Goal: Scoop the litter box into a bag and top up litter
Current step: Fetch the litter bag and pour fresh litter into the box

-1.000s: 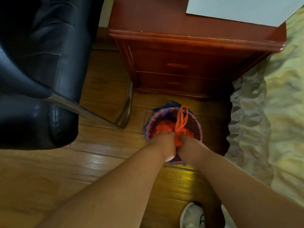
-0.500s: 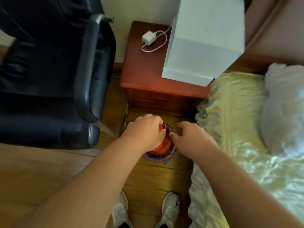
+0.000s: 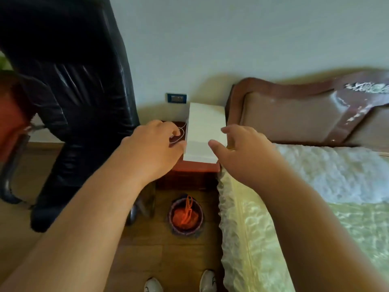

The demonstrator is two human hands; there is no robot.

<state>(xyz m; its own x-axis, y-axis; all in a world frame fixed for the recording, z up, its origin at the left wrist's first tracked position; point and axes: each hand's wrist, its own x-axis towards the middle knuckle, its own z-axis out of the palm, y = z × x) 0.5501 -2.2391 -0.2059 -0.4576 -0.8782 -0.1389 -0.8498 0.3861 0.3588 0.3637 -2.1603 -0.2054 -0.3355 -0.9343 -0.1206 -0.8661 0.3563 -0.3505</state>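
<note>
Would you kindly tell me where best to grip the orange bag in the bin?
Probably by its handle loops, reached from straight above. They stand up out of the orange bag, clear of the bin rim, while the rest sits sunk inside. Neither hand is near them now.

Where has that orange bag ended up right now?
In the head view, the orange bag sits inside the small round bin on the wooden floor, below the nightstand, beside the bed's edge.
</note>
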